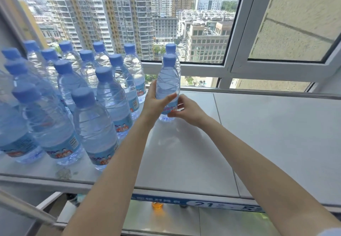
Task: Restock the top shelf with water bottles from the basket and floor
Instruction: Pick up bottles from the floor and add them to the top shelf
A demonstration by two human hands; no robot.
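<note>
Both hands on one clear, ribbed plastic water bottle (pixel 168 82), blue-capped and upright on the smooth white top shelf (pixel 184 152), with the left hand (pixel 156 103) wrapping its waist and the right hand (pixel 187 110) pinching its label, just right of the packed bottle cluster (pixel 88 110).

white top shelf (pixel 258 125) carries upright blue-capped water bottles (pixel 96 125), crowded left.

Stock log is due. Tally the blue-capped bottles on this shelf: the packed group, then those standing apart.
Packed group: 13 caps showing
Standing apart: 2, the held bottle and the bottle behind it
Total: 15
One more bottle at the left edge is cropped, cap out of view, not counted.
</note>
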